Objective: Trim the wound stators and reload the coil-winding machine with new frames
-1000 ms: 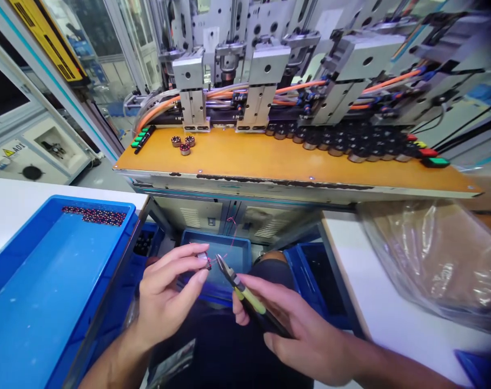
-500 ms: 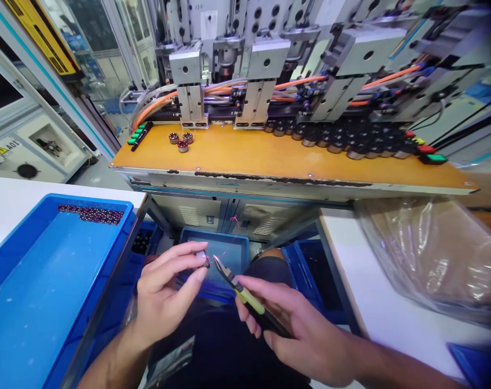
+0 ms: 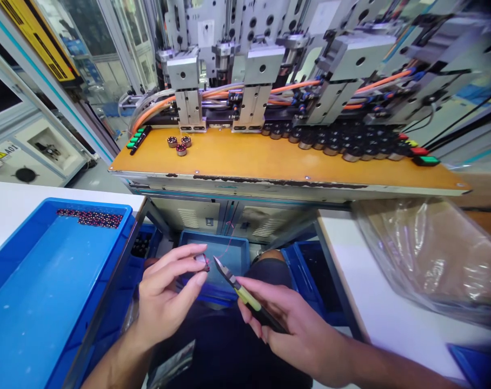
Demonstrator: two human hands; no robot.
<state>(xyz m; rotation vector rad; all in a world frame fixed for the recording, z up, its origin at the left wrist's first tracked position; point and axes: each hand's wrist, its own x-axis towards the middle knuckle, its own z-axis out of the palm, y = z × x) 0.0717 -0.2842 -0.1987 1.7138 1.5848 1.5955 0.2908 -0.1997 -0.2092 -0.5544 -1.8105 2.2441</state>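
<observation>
Between the thumb and fingers of my left hand (image 3: 170, 292) is a small round motor stator (image 3: 203, 262), silvery on its side and dark red at its rim. A thin pink wire (image 3: 230, 237) rises from near it in a loose curve. My right hand (image 3: 288, 324) grips diagonal cutting pliers (image 3: 247, 300) with yellow-green and black handles. Their pointed jaws lie just right of the stator, apart from it, and look closed or nearly so. My fingers cover part of the stator and most of the handles.
A blue tray (image 3: 30, 302) at left holds rows of small dark-red parts (image 3: 91, 217). Another blue bin (image 3: 241, 246) stands below my hands. On the orange bench (image 3: 237, 156) are three stators (image 3: 181, 149), many black-topped cylinders (image 3: 330, 146) and machine fixtures. Plastic sheeting (image 3: 424, 259) covers the right table.
The pink wire now shows as a longer curve above the stator. My left hand has turned the stator slightly and lowered it a little. The pliers stay in my right hand.
</observation>
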